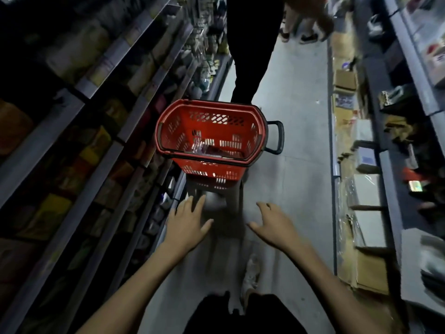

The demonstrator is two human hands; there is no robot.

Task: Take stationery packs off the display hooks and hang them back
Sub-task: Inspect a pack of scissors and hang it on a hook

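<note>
a: down the aisle floor (301,121), between two runs of shelves, what do you make out?

b: both hands reach forward and low. left hand (186,225) is the grip on that side, fingers spread, palm down, nothing in it. right hand (274,225) the same: fingers splayed, empty.

a: and the packs?

b: a red basket (168,121) stands on the floor just ahead of the hands, nearer the left shelves (101,131). something flat and shiny lies in its bottom, a pack (212,149) maybe, too blurred to say what kind. it is beyond both grips, apart from them, neither hand touching the basket.

a: anything on hooks?

b: the left shelves are dark, rows of boxed goods in yellow and red, no detail. farther up that side small items (204,44) seem to hang, but they are too small to tell.

a: right side?

b: lighter shelves (375,165) with cartons and wrapped paper stacks.

a: anyone else?

b: a person in black trousers (250,56) stands right behind the basket. a black handle (279,137) sticks out of the basket's right end. a pale shoe (251,273) shows below the hands.
</note>
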